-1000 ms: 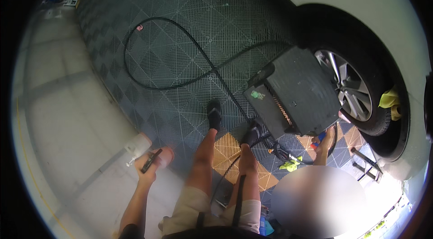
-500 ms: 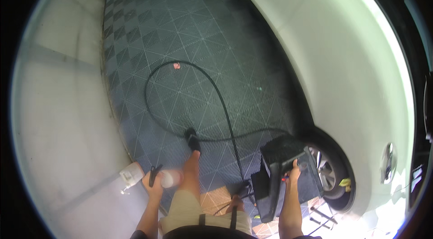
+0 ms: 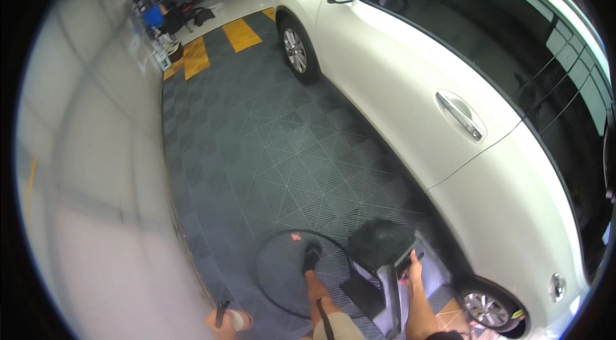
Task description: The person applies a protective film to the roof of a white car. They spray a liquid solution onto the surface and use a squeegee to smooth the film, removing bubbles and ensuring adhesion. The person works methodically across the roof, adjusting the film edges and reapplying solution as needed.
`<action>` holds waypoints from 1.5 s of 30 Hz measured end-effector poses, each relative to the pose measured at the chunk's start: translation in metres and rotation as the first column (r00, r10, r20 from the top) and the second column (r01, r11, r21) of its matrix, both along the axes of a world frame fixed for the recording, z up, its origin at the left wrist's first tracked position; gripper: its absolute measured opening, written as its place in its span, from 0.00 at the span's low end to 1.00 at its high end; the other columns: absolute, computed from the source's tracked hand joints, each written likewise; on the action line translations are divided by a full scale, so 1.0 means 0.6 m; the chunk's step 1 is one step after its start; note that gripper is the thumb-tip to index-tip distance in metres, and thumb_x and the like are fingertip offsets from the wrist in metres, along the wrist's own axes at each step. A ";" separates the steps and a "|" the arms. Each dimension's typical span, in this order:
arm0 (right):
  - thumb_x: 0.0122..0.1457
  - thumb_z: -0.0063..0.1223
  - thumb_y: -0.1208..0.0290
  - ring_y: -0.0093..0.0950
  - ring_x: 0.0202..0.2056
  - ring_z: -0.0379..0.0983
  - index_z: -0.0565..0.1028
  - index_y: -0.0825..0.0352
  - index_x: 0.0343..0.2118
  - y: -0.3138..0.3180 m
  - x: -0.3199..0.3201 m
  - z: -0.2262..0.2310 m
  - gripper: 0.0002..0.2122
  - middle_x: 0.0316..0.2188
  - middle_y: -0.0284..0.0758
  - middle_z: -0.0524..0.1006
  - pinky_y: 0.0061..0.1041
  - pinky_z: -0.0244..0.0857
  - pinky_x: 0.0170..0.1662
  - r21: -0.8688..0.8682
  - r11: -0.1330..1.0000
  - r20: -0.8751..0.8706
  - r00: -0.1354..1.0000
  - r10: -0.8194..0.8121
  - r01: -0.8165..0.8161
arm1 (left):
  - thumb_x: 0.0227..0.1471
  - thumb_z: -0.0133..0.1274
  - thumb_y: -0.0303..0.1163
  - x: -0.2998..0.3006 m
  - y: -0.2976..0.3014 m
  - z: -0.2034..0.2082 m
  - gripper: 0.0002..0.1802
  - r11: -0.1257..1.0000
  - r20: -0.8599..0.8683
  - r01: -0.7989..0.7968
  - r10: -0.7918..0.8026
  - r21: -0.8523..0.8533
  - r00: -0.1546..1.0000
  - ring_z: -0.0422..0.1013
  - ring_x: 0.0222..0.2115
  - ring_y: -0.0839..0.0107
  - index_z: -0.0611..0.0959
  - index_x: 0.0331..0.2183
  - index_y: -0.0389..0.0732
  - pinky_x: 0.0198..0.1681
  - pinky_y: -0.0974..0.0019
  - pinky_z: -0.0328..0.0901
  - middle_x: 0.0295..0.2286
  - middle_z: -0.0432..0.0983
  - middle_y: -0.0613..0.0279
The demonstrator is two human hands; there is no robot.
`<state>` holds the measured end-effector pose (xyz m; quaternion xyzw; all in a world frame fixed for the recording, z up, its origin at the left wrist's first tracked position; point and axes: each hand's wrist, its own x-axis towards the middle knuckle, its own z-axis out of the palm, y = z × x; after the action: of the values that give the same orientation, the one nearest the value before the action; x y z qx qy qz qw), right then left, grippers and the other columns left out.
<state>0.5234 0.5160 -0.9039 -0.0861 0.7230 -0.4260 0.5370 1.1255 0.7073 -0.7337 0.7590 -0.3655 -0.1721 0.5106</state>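
The right hand (image 3: 414, 270) grips a black box-like stool (image 3: 380, 242) beside the white car (image 3: 398, 89); the left hand (image 3: 219, 328) grips a dark-handled container (image 3: 239, 321). A wide swing could scratch the paintwork; the looped hose (image 3: 258, 276) could trip.

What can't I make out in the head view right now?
All in the head view:
Left hand: cut off at the wrist by the lower edge.
Pale container beside it: contents unclear, too small and blurred.
Red item by the right hand: too small to identify.
Dark box: far end blurred.
Car interior: mostly hidden by dark windows.
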 end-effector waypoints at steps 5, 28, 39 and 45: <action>0.65 0.50 0.31 0.23 0.13 0.57 0.77 0.66 0.51 -0.330 0.201 0.001 0.36 0.20 0.28 0.70 0.26 0.51 0.13 0.057 0.997 0.173 0.984 0.050 -0.060 | 0.46 0.54 0.26 0.151 -0.270 -0.033 0.09 0.982 0.078 0.134 -0.145 0.135 0.986 0.75 0.21 0.67 0.82 0.20 0.31 0.31 0.63 0.69 0.19 0.79 0.55; 0.59 0.56 0.62 0.39 0.37 0.87 0.87 0.62 0.35 -0.421 0.346 -0.048 0.12 0.31 0.42 0.87 0.37 0.81 0.44 0.762 0.187 -0.056 0.224 0.973 -0.620 | 0.45 0.55 0.22 0.354 -1.338 0.025 0.04 0.644 -0.019 0.764 -0.764 0.047 0.645 0.74 0.19 0.64 0.79 0.21 0.32 0.27 0.62 0.67 0.17 0.76 0.56; 0.61 0.48 0.87 0.43 0.24 0.78 0.72 0.78 0.48 -0.438 0.343 0.141 0.12 0.25 0.49 0.78 0.50 0.76 0.27 0.475 0.732 0.157 0.771 -0.617 0.489 | 0.48 0.59 0.22 -0.062 -1.647 0.274 0.08 0.246 0.108 0.930 -0.953 -0.274 0.284 0.74 0.33 0.67 0.82 0.30 0.25 0.37 0.64 0.68 0.41 0.78 0.50; 0.66 0.42 0.84 0.36 0.26 0.78 0.62 0.67 0.67 -0.622 0.291 0.181 0.25 0.30 0.45 0.79 0.50 0.79 0.28 0.404 0.810 0.115 0.855 -0.506 0.425 | 0.46 0.54 0.19 -0.315 -1.761 0.395 0.09 -0.101 0.260 0.938 -0.966 -0.333 -0.011 0.77 0.31 0.68 0.84 0.32 0.27 0.37 0.66 0.71 0.47 0.80 0.47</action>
<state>0.6979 0.1431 -0.7953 0.2426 0.7248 -0.4102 0.4976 0.9363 -0.3493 -0.4968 0.1339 -0.8041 -0.4246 0.3938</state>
